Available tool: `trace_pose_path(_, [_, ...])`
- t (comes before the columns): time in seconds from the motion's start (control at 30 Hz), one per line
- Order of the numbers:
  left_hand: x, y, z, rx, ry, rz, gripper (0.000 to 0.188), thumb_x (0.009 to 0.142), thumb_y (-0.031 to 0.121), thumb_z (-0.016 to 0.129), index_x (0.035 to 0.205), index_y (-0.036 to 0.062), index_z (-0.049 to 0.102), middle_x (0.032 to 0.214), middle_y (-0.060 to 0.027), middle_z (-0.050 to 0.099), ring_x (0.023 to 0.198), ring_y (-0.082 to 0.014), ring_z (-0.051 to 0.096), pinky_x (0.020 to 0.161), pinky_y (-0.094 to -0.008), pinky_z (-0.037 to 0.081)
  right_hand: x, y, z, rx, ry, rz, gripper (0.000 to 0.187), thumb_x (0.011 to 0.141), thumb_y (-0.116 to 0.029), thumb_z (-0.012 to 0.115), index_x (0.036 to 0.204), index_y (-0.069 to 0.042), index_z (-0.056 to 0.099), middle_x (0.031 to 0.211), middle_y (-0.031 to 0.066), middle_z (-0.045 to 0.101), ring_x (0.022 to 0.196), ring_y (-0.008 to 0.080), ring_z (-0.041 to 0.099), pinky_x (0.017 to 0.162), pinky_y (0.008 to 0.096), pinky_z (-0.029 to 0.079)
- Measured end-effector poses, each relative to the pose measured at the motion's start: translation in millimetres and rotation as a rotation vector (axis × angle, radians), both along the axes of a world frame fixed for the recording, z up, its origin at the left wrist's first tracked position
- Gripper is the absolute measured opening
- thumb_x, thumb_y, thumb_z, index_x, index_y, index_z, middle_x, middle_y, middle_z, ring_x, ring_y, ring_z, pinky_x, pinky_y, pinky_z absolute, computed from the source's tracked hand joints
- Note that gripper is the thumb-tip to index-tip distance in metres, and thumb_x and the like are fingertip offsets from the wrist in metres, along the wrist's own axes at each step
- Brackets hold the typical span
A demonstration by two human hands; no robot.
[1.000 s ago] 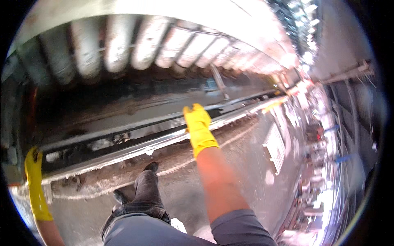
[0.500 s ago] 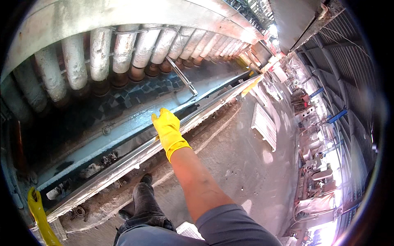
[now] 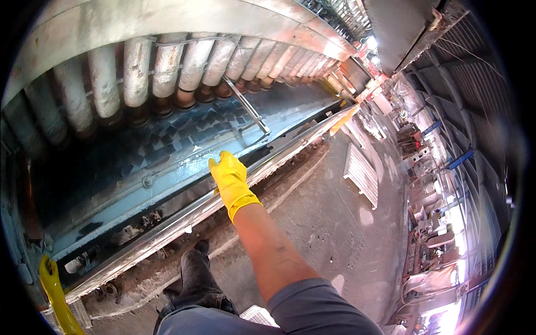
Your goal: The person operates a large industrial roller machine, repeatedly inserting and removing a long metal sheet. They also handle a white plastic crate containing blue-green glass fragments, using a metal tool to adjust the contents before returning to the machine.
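My right hand (image 3: pixel 230 174), in a yellow rubber glove, reaches over the near edge of a long trough (image 3: pixel 111 207). Its fingers are curled closed, and whatever they hold is hidden. Beyond it, a bright rippled patch (image 3: pixel 202 161) shows on the dark liquid. Rows of dark, flat, squarish pieces (image 3: pixel 173 134) lie in the trough. My left hand (image 3: pixel 49 272), also yellow-gloved, is at the trough's near left corner. Its fingers look curled together, with their contents not visible. A narrow metal bar (image 3: pixel 245 105) slants out over the liquid ahead of my right hand.
Thick, pale wrapped pipes (image 3: pixel 135 72) line the trough's far side under a curved pale casing (image 3: pixel 139 17). A long metal rail (image 3: pixel 151 241) edges the near side. On the concrete floor (image 3: pixel 312 240) to the right lies a slatted pale panel (image 3: pixel 362 174). Cluttered equipment stands farther right.
The view has shifted slightly. My right hand stays over the trough edge, nearly in place. The bright ripple beyond it has changed shape, and the squarish pieces show more plainly. My left hand has hardly moved.
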State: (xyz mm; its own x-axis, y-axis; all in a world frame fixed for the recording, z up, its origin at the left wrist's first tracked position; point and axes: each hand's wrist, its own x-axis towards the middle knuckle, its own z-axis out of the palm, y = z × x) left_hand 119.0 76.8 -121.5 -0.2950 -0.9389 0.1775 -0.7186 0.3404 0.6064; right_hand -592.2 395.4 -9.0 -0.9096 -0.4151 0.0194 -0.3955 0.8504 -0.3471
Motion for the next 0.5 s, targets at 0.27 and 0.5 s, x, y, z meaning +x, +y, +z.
trace_pose_path(0.27, [-21.7,24.5,2.0,0.072,-0.026,0.09,0.034,0.097,0.012,0.069,0.129,0.0003,0.063,0.12,-0.0154,0.071,0.106,-0.022,0.069,0.092,-0.0303,0.054,-4.1,18.6,-11.0,0.032,0.06,0.013,0.052,0.089,-0.051,0.065,0.114,-0.006,0.068,0.11,0.0202,0.072,0.106,0.0388,0.067,0.091,0.0474,0.053])
trace_pose_path(0.5, [-19.0,45.9,11.5,0.096,-0.067,0.069,0.033,0.098,0.013,0.069,0.128,0.0006,0.063,0.121,-0.0147,0.07,0.104,-0.023,0.069,0.092,-0.0307,0.054,0.0,34.8,-17.4,0.028,0.042,0.013,0.051,0.089,-0.051,0.064,0.114,-0.006,0.068,0.112,0.0188,0.072,0.108,0.0382,0.067,0.092,0.0469,0.053])
